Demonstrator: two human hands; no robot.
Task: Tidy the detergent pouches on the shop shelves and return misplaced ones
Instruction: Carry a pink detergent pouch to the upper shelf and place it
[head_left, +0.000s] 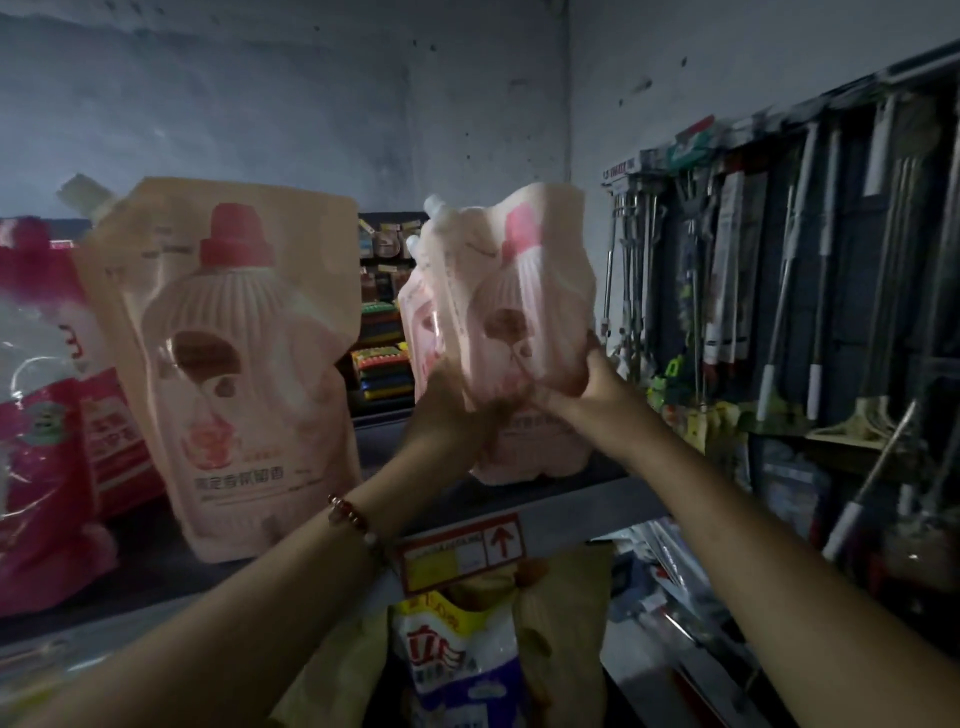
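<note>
glossy plastic pouch (524, 306), metal shelf (545, 501)

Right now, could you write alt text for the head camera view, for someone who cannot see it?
Two hands, left hand and right hand, grip a pale pink detergent pouch at the right end of a shop shelf. A matching upright pouch stands to its left, beside red pouches; mops hang on the right.

Both forearms are left bare, with no sleeves to be seen. A bracelet (358, 519) of rounded dark red beads, with one paler bead among them, is worn around the left wrist.
</note>
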